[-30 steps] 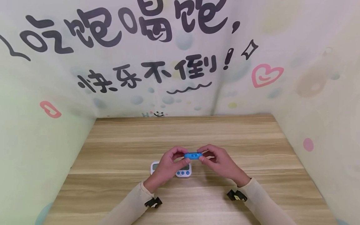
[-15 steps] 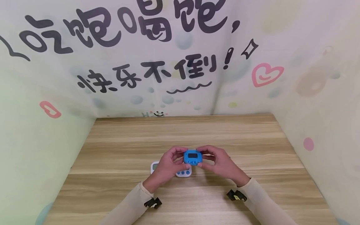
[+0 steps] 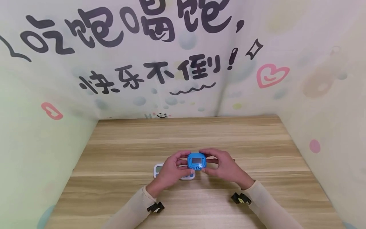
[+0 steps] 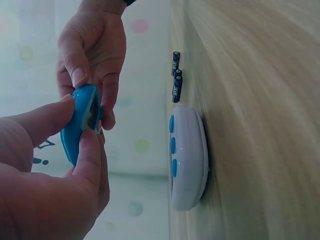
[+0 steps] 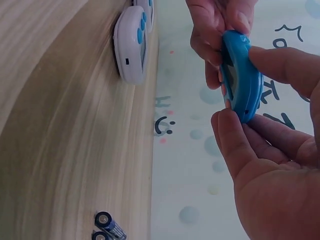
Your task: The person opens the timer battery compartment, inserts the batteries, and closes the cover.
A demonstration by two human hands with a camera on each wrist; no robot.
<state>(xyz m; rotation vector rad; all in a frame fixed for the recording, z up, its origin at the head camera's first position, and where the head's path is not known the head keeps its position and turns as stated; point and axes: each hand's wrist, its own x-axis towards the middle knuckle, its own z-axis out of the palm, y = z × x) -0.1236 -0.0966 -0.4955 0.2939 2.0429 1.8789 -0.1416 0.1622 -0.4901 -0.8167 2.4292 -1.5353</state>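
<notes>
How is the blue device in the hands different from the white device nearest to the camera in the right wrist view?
Colour: the blue device is mostly blue, while the white device is white with blue buttons. Support: the left hand and right hand hold the blue device above the table; the white device lies flat on it. Both are rounded in shape.

Left hand [image 3: 171, 168], right hand [image 3: 225, 163] — fingers [image 3: 181, 154] curled (thumbs [image 3: 187, 172] below), forearms [image 3: 130, 205] angled inward
</notes>
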